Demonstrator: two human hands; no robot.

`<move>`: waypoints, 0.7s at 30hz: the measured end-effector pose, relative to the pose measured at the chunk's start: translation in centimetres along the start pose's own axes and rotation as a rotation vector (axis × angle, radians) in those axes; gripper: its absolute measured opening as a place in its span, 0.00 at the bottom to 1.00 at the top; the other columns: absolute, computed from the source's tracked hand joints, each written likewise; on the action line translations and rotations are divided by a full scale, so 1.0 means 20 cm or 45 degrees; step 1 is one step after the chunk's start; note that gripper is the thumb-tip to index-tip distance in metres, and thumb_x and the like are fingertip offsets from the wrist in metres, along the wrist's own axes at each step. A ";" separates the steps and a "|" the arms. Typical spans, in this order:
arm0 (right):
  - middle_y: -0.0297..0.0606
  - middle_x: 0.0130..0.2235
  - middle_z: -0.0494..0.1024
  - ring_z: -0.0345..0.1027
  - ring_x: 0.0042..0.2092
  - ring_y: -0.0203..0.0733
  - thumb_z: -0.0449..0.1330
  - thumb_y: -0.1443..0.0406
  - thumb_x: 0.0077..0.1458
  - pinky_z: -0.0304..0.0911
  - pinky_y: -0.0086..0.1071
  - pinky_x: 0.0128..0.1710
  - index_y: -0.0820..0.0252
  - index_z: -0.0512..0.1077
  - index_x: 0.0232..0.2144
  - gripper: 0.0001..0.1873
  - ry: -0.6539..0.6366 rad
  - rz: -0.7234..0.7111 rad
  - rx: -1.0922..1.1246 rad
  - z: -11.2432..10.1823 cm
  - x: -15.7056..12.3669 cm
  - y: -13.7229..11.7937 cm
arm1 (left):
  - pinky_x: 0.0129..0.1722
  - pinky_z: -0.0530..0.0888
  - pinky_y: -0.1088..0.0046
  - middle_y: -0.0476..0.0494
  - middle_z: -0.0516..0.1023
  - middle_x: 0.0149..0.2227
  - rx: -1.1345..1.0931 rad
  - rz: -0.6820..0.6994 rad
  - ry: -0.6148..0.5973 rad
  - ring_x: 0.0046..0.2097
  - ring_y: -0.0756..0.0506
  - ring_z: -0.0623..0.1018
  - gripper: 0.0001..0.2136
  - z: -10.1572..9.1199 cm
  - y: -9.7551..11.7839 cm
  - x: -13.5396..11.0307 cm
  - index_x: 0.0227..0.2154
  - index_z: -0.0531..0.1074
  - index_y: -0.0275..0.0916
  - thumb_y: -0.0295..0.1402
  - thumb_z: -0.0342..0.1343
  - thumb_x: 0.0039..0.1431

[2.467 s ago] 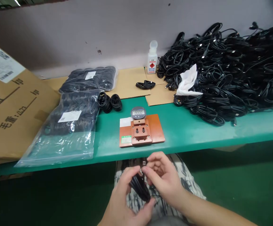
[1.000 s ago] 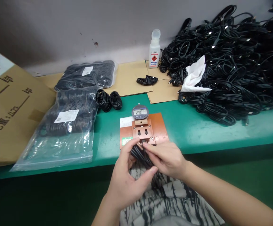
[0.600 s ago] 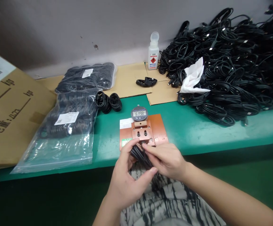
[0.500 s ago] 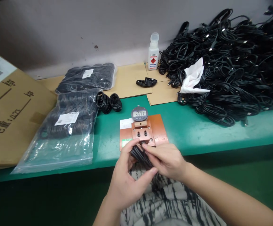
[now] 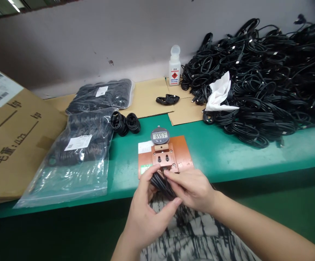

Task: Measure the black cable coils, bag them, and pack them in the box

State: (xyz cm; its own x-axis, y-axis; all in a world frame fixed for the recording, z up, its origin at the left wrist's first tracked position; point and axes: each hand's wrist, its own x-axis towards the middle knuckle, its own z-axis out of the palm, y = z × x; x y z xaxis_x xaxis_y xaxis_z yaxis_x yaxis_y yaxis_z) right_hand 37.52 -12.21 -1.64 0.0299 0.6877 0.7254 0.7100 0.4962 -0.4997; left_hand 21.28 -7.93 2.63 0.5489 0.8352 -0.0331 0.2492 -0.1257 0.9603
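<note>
A coiled black cable (image 5: 161,185) is held between my two hands at the table's front edge. My left hand (image 5: 149,210) curls round the coil, thumb and fingers on either side. With thumb and index finger, my right hand (image 5: 191,188) pinches the cable's end near its connector, which meets the front of the copper-coloured gauge fixture (image 5: 165,156). How far the connector goes in is hidden by the fingers. On the fixture stands a digital dial gauge (image 5: 160,135) whose display reads about 6557.
Bagged cable coils (image 5: 77,156) and a cardboard box (image 5: 18,141) lie left. Two coils (image 5: 132,123) sit behind the bag's edge. Further back are another coil (image 5: 168,99) and a white bottle (image 5: 174,70). A large cable heap (image 5: 255,90) with a white cloth (image 5: 219,93) fills the right.
The gauge's display has gone from about 6577 to about 6557. Both hands keep the same hold on the cable at the fixture. The camera view has tilted slightly.
</note>
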 end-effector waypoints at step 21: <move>0.38 0.29 0.81 0.74 0.26 0.39 0.55 0.74 0.58 0.68 0.31 0.25 0.63 0.68 0.53 0.20 -0.015 0.014 0.053 -0.01 0.00 0.00 | 0.54 0.75 0.61 0.37 0.67 0.60 -0.026 -0.066 -0.033 0.57 0.36 0.73 0.32 0.00 0.01 -0.03 0.59 0.58 0.46 0.32 0.64 0.52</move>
State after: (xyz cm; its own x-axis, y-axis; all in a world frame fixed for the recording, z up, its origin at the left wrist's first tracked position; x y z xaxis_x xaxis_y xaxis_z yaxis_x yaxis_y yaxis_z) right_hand 37.71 -12.36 -1.48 0.0291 0.6994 0.7141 0.6796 0.5100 -0.5272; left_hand 20.91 -8.39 2.79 0.5561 0.8262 -0.0899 0.2619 -0.0715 0.9624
